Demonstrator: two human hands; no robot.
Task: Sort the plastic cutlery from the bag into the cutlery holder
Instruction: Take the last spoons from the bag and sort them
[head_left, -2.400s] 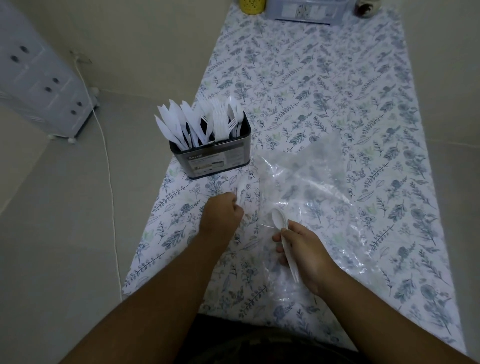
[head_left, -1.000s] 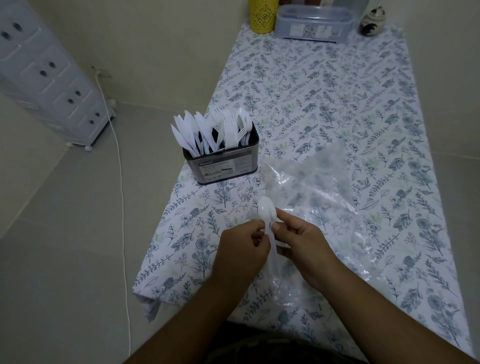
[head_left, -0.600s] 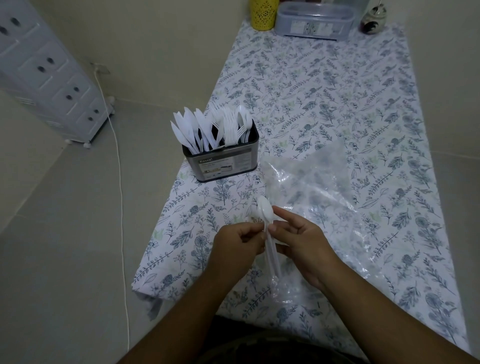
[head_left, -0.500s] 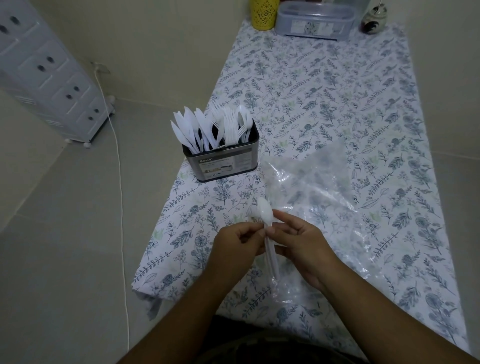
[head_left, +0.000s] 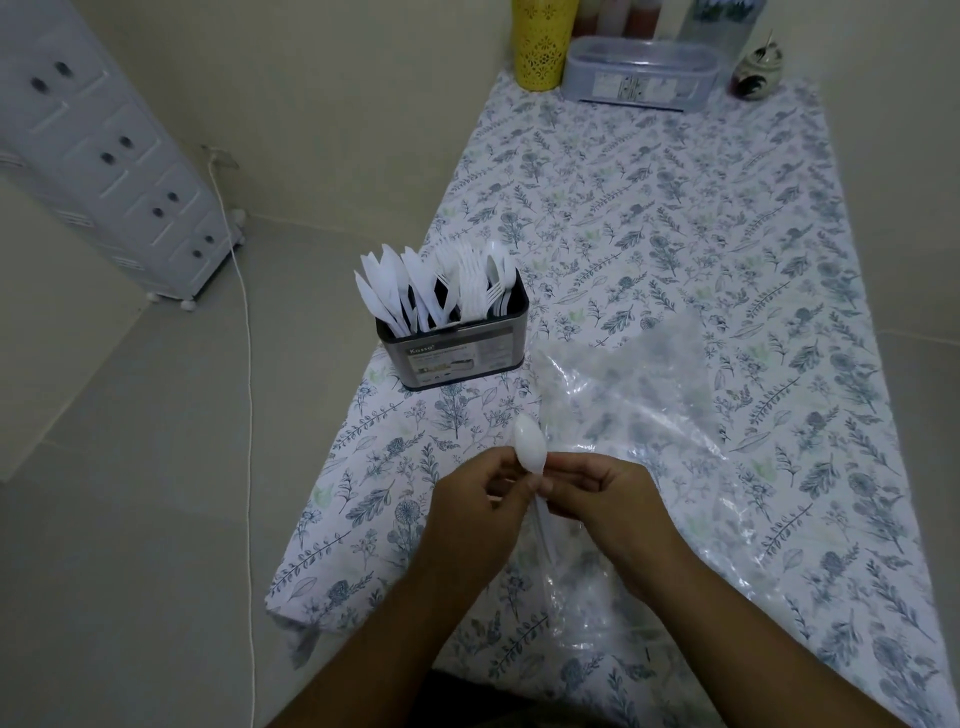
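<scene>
A white plastic spoon (head_left: 530, 451) is held upright between both hands above the near part of the table, bowl up. My left hand (head_left: 467, 506) pinches its neck from the left, and my right hand (head_left: 605, 506) pinches it from the right. The handle runs down between my palms. A clear plastic bag (head_left: 639, 410) lies crumpled on the cloth behind and under my right hand. The dark metal cutlery holder (head_left: 457, 351) stands at the table's left edge, packed with white knives, forks and spoons.
A floral tablecloth (head_left: 675, 208) covers the long table. At its far end stand a yellow perforated cup (head_left: 540, 44), a clear lidded box (head_left: 641, 73) and a small round jar (head_left: 756, 73). A white drawer unit (head_left: 104, 156) and a white cord (head_left: 244, 364) are on the floor left.
My left hand came over from the cloth and joined my right hand on the spoon. The view has tilted up a little; the hands have hardly moved in the last half second.
</scene>
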